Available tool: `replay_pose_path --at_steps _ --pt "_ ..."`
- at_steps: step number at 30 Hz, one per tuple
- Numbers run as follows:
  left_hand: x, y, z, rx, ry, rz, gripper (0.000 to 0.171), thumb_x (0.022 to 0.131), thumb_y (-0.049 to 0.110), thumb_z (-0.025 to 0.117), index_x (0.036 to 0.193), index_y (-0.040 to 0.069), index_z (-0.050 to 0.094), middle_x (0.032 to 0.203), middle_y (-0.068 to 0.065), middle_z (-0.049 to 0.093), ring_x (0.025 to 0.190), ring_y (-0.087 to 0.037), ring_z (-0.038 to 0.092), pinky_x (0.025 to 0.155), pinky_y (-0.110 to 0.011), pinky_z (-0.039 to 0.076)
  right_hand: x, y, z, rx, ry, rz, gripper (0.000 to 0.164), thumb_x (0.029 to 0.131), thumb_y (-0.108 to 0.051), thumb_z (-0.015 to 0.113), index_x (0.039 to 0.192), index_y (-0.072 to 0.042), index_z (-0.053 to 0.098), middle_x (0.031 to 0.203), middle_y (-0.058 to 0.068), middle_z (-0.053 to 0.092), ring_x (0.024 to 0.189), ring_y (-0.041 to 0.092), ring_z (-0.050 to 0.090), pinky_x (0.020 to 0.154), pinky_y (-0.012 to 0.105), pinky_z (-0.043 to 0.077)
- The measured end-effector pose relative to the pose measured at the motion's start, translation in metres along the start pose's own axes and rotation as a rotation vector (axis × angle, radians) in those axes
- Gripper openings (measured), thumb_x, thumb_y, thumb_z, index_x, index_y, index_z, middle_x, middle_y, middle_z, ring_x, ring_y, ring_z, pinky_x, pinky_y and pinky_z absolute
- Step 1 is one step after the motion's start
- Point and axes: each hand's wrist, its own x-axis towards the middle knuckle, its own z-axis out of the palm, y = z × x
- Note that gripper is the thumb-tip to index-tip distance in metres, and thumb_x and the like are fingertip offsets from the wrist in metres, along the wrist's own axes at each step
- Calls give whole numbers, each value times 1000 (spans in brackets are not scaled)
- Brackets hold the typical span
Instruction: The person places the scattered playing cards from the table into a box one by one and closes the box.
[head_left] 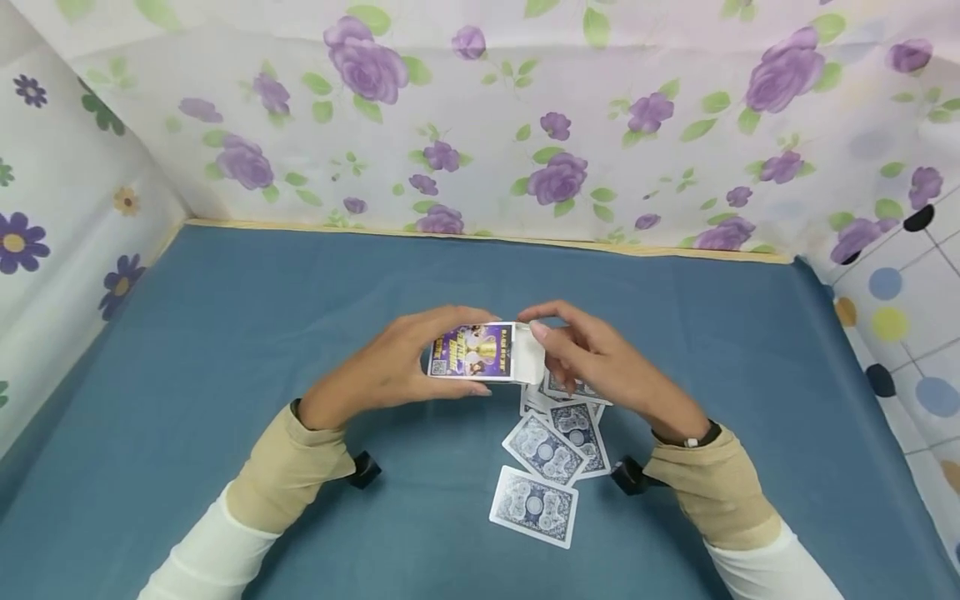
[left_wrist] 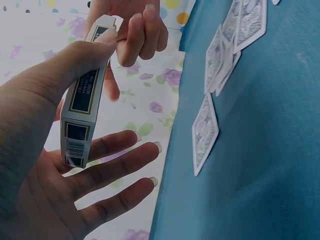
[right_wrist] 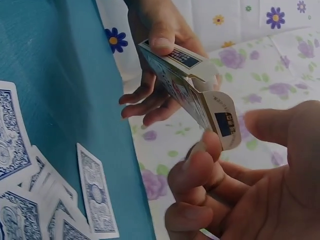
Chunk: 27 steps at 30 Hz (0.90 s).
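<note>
My left hand [head_left: 401, 358] holds a small purple card box [head_left: 476, 350] by its sides, thumb on one narrow edge. In the left wrist view, its other fingers stretch out beside the box. The end facing right is open, and a white end flap [right_wrist: 224, 120] stands out from it. At that end is my right hand [head_left: 592, 354]. Its fingers are loosely bent with fingertips right at the flap, and in the right wrist view the thumb stands apart from it. Below the right hand, several blue-backed playing cards [head_left: 543, 450] lie face down, most overlapping.
A blue cloth [head_left: 247, 333] covers the table. Behind it hangs a flowered curtain [head_left: 495, 125], with a pale yellow edging strip [head_left: 487, 237] along the table's back. One playing card [head_left: 534, 507] lies nearest the front. Black wrist mounts [head_left: 365, 471] hang under both forearms.
</note>
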Motion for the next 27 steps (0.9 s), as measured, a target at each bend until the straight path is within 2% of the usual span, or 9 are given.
replay_pose_path --at_steps 3,6,10,13,17,22,27 --pt "4 3 -1 -7 7 3 71 78 51 77 141 31 51 127 9 58 93 -8 57 76 -32 49 -6 0 -8 -41 78 -18 38 105 -39 43 135 -20 54 69 15 54 59 30 53 57 41 49" --pt "-1 0 -8 -3 27 -24 71 77 52 77 140 32 52 122 10 59 90 -9 57 75 -33 49 -1 5 -10 -95 172 -21 35 104 -37 46 129 -18 61 68 14 54 60 32 54 57 38 49" --pt "0 -1 -14 7 35 -42 71 77 53 77 140 34 51 118 10 59 89 -9 57 73 -33 49 4 18 -12 -158 287 10 31 101 -34 54 119 -13 67 71 13 56 65 38 53 57 33 46" --pt "2 -1 -18 16 24 -36 71 78 54 76 141 35 50 120 11 59 89 -9 57 73 -32 50 7 31 -10 -228 339 56 31 98 -36 58 115 -12 68 80 11 60 71 34 56 59 31 45" --pt "7 0 -23 20 13 -10 70 79 54 75 141 35 49 119 12 58 84 -7 58 69 -30 50 9 49 -7 -337 328 84 37 96 -33 63 120 -5 63 96 12 60 82 26 58 68 36 46" --pt "10 1 -28 22 28 -4 70 79 54 75 141 35 49 117 12 58 81 -7 57 66 -30 50 20 59 -7 -438 256 89 50 90 -27 72 126 2 54 104 18 54 89 29 53 79 42 44" --pt "-5 0 -36 -5 65 -48 72 77 54 76 141 35 50 117 11 58 87 -10 57 70 -32 50 41 52 8 -632 139 177 75 74 -50 81 128 -7 50 110 14 51 97 29 50 81 44 43"
